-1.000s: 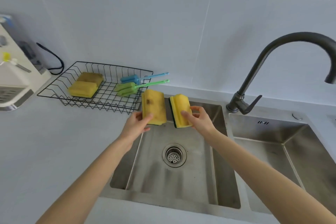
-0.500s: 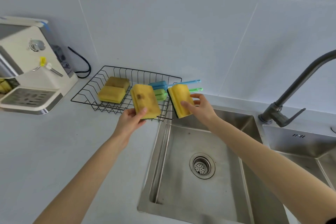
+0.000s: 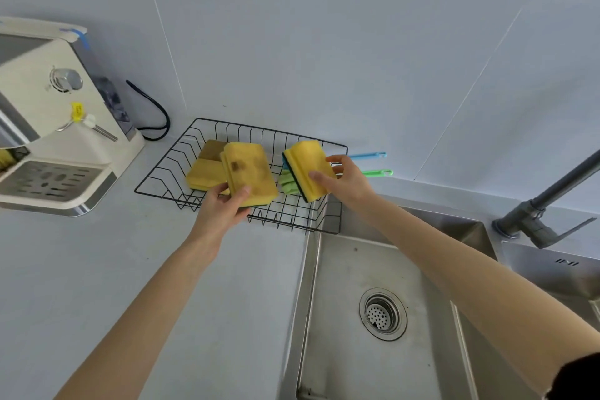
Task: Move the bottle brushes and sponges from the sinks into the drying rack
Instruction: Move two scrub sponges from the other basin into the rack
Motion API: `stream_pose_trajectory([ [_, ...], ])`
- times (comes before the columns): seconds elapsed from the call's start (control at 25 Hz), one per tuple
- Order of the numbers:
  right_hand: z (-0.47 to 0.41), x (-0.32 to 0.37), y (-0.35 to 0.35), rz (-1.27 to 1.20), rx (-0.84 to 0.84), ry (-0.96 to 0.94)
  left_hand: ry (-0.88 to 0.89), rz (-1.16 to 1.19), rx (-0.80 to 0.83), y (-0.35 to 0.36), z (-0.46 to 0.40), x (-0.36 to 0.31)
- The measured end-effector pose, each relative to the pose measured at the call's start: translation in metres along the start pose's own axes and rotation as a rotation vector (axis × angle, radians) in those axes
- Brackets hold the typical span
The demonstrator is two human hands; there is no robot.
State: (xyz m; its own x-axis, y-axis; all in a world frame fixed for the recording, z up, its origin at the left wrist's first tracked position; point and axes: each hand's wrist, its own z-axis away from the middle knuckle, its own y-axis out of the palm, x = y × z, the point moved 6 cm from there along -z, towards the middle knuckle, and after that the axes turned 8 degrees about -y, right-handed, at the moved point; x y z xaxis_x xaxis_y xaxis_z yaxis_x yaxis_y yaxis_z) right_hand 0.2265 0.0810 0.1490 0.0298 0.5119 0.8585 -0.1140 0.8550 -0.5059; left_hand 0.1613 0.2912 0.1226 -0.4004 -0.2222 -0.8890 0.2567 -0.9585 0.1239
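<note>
**Two sponges over the rack, each ready to go straight down**

The left hand grips a stained sponge by its near short end, thumb on top and the other fingers below. The sponge is held almost flat, with its long axis pointing away from the person and a little to the right. It hangs above the front left part of the rack, and it partly covers two sponges that already lie there, one behind the other.

The right hand is closed on a clean sponge, thumb on the yellow face and fingers around the right edge. This one is tilted, so its dark scrub side shows along the left edge. Its long axis also runs away from the person, leaning to the left. It is above the right part of the rack, just over the green brush. The blue brush lies behind it, and both handles stick out past the right rim.

The relation that matters is vertical: each sponge is already above the rack, so I judge that the next move is only to lower and let go. For the left hand, the free wire floor lies just to the right of the two sponges, between them and the brushes. The right hand is nearer to the brushes, so its sponge may land on the green head if it goes straight down.

The sink basin that is in view has only its drain; the basin to its right is seen only in part.
</note>
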Motion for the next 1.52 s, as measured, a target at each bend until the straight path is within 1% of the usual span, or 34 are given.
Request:
stream_pose_trajectory([
  [0.24, -0.052, 0.021, 0.032, 0.204, 0.079, -0.087, -0.009, 0.046, -0.037, -0.024, -0.033, -0.011],
  [0.44, -0.097, 0.043, 0.065, 0.459, 0.171, -0.247, -0.036, 0.087, -0.062, -0.044, -0.058, -0.013],
  [0.52, -0.112, 0.045, 0.077, 0.538, 0.214, -0.295, -0.051, 0.119, -0.084, -0.048, -0.066, -0.013],
  [0.64, -0.132, 0.039, 0.090, 0.654, 0.258, -0.318, -0.062, 0.150, -0.115, -0.052, -0.077, -0.014],
  [0.84, -0.150, 0.028, 0.110, 0.815, 0.311, -0.355, -0.058, 0.169, -0.096, -0.052, -0.091, -0.013],
  [0.96, -0.154, 0.027, 0.119, 0.834, 0.315, -0.362, -0.070, 0.181, -0.104, -0.056, -0.096, -0.010],
  [1.12, -0.159, 0.031, 0.118, 0.796, 0.287, -0.363, -0.073, 0.188, -0.089, -0.056, -0.098, -0.006],
  [1.32, -0.159, 0.029, 0.122, 0.749, 0.304, -0.402, -0.083, 0.202, -0.081, -0.057, -0.100, -0.003],
  [1.52, -0.160, 0.020, 0.122, 0.755, 0.343, -0.419, -0.088, 0.196, -0.090, -0.058, -0.102, 0.000],
])
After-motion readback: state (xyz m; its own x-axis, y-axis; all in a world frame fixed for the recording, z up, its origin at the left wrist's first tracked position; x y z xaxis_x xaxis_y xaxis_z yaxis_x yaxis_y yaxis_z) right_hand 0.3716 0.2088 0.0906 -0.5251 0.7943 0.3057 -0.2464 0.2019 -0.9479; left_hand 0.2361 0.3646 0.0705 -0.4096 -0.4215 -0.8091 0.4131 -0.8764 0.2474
